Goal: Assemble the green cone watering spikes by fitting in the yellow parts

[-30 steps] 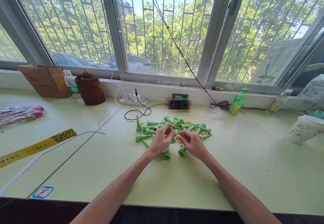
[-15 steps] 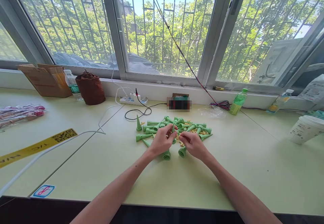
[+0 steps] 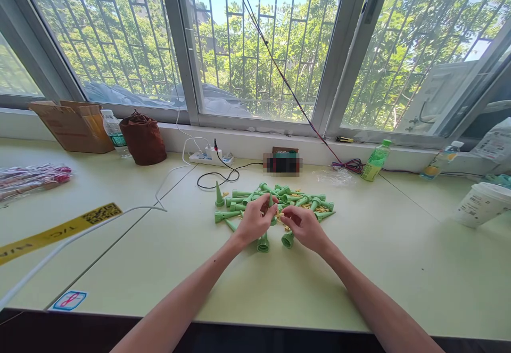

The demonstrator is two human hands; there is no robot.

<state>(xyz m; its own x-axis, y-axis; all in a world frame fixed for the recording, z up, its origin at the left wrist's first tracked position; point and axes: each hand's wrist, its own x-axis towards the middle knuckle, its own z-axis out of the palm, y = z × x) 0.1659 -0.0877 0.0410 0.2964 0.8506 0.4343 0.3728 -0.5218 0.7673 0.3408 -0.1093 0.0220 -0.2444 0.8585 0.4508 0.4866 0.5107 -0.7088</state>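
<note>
My left hand [image 3: 254, 220] is closed around a green plastic plant-watering spike [image 3: 270, 200], its pointed tip up. Close by on the right, my right hand [image 3: 306, 227] pinches a small yellow plastic piece [image 3: 280, 216] near the spike's side. Whether the piece touches the spike, I cannot tell. Around and behind both hands lies a pile of similar green spikes [image 3: 315, 204], with small yellow pieces [image 3: 287, 227] scattered among them. Two spikes show their open threaded ends toward me, one of them a threaded socket [image 3: 287, 240] below my right hand. Another spike [image 3: 219, 196] stands upright at the left.
At the back are a power strip [image 3: 199, 158], a black cable [image 3: 207, 187], and a pixelated dark object [image 3: 282, 163]. A brown pouch [image 3: 142, 139] and cardboard box [image 3: 72, 129] stand left; a green bottle [image 3: 376, 161] and white cup [image 3: 484, 205] stand right. A white cable [image 3: 136, 207] crosses the left side.
The spike in my left hand has shifted slightly left and tilted a little. My right fingers have moved slightly, and the yellow piece now shows at their tips.
</note>
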